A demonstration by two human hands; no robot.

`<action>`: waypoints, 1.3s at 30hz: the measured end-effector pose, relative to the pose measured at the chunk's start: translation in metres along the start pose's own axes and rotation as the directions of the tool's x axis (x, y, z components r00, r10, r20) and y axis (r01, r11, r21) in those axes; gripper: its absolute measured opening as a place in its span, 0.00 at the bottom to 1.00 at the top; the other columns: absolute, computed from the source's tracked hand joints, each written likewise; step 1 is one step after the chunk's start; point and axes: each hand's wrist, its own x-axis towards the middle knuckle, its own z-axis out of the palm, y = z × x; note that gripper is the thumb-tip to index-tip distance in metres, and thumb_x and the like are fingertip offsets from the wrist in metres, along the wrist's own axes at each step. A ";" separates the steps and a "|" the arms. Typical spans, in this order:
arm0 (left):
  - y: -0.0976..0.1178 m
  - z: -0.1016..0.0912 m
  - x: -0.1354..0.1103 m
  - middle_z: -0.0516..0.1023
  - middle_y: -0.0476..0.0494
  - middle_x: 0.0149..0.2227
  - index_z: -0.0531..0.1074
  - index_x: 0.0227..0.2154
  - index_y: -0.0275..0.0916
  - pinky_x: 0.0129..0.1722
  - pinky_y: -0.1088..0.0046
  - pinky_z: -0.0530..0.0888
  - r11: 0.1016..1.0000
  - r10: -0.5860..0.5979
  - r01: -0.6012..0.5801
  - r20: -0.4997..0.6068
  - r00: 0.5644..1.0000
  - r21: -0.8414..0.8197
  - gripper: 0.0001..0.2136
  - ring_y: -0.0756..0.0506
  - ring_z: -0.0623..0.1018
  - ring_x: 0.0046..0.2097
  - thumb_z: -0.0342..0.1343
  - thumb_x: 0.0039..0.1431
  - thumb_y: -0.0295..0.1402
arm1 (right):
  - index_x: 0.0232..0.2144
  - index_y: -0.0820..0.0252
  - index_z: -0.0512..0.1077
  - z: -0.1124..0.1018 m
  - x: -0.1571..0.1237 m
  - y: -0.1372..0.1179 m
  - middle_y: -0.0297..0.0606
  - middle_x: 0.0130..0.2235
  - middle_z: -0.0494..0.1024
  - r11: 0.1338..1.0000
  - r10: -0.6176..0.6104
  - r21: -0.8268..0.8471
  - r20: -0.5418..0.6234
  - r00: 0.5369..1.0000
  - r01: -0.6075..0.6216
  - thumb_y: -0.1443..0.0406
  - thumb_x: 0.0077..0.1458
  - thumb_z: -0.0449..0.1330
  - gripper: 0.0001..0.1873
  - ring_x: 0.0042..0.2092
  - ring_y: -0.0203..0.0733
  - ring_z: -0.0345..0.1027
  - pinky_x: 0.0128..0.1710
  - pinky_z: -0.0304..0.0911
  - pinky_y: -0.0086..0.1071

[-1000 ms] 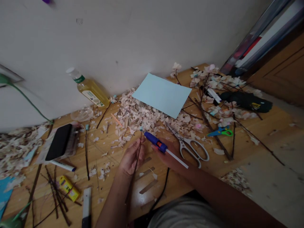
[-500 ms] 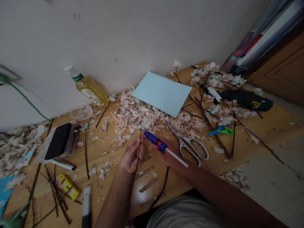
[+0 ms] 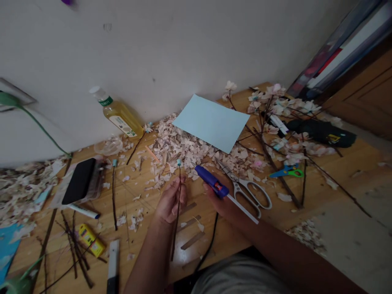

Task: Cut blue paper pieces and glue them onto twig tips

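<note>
1. While our left hand is raised over the tabletop, its grip is pinched round a dark twig, below the small blue cap at the far end.
2. Our right hand has its grip wrapped round a blue glue gun; the tip points far and left, near the cap but apart from it, and a white glue stick juts out toward the near right.
3. Just right of that hand we see large scissors, handles near, blades far.
4. Beyond both hands we have a heap of pale petals, with a light blue paper lying over its far right part.
5. To the left, a second capped twig lies between our left hand and a black phone.
6. At the far left is a bottle of yellow liquid; at the far right are pale flowers on branches.
7. Near left, we have a yellow packet beside bare twigs.
</note>
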 end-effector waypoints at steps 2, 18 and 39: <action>-0.001 -0.002 0.000 0.67 0.60 0.17 0.66 0.40 0.41 0.08 0.86 0.56 0.999 0.037 -0.036 -0.034 0.999 0.012 0.10 0.56 0.55 0.10 0.59 0.69 0.41 | 0.36 0.53 0.68 -0.002 -0.002 0.000 0.30 0.29 0.68 0.998 0.007 0.061 0.002 1.000 -0.008 0.57 0.66 0.56 0.08 0.29 0.41 0.63 0.31 0.61 0.36; -0.001 0.002 0.002 0.64 0.60 0.13 0.68 0.35 0.39 0.09 0.84 0.55 0.994 0.049 -0.035 -0.142 0.989 0.100 0.15 0.55 0.56 0.09 0.64 0.64 0.44 | 0.36 0.53 0.71 0.000 -0.001 -0.003 0.32 0.30 0.71 0.996 -0.053 0.067 0.034 0.998 0.051 0.57 0.64 0.57 0.08 0.30 0.42 0.65 0.30 0.62 0.37; 0.001 0.002 0.000 0.62 0.62 0.15 0.62 0.34 0.39 0.08 0.87 0.51 0.997 -0.047 0.039 -0.134 0.990 -0.062 0.17 0.57 0.56 0.09 0.64 0.64 0.43 | 0.31 0.55 0.68 0.013 0.002 0.014 0.30 0.27 0.67 0.999 -0.053 0.015 0.081 0.995 0.052 0.56 0.65 0.59 0.12 0.28 0.39 0.60 0.28 0.59 0.33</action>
